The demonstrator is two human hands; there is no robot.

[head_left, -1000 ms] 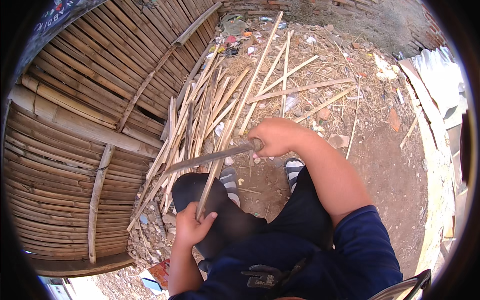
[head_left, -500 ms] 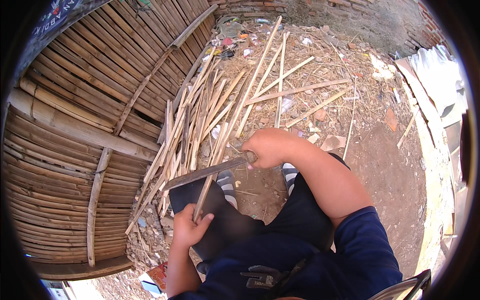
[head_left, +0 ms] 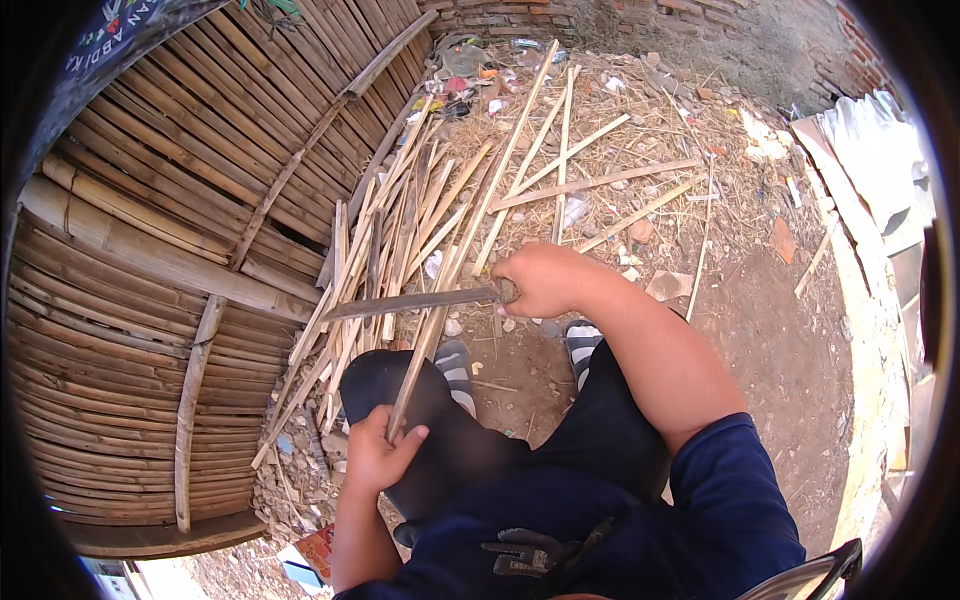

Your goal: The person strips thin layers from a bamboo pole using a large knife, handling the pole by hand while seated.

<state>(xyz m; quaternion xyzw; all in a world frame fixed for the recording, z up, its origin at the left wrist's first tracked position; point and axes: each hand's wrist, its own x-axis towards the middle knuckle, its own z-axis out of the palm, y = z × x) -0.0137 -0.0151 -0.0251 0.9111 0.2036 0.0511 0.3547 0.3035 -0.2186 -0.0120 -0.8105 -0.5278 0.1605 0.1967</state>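
My left hand (head_left: 378, 452) grips the near end of a long thin bamboo strip (head_left: 470, 235) that slants up and away across my left knee. My right hand (head_left: 540, 280) is closed round the handle of a long flat blade (head_left: 405, 303). The blade lies crosswise, pointing left, and meets the strip about a third of the way up from my left hand. Both forearms come from the lower edge, the right one in a dark blue sleeve. My striped sandals (head_left: 580, 340) rest on bare earth below the blade.
A pile of split bamboo strips (head_left: 400, 220) lies fanned out on the ground ahead. A curved wall of bamboo slats (head_left: 150, 250) fills the left side. Scraps and litter (head_left: 640, 110) cover the dirt further off, with a brick wall (head_left: 600, 20) behind and white sheeting (head_left: 880, 150) at right.
The right hand and blade have come lower and nearer along the strip; the blade, tilted before, now lies almost level. The left hand keeps its hold.
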